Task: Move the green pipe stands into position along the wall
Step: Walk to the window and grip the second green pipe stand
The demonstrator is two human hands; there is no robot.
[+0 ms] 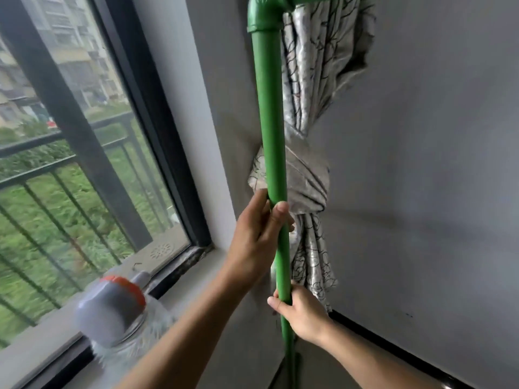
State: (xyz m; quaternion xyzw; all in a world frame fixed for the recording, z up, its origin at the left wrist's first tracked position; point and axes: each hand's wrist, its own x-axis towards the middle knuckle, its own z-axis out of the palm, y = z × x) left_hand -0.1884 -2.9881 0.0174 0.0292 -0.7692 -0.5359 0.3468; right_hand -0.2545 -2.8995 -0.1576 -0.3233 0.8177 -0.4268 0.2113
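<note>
The grey wall rises behind my grip, and the window stands off to its left. A knotted patterned curtain hangs just behind the green pipe stand, partly hidden by it. The stand's upright runs up to an elbow joint cut off at the top edge; its foot is out of sight below. My left hand is wrapped closed around the upright, my right hand closed around it lower down. Left of my arms a clear jar with a grey-and-orange lid sits blurred on the windowsill.
</note>
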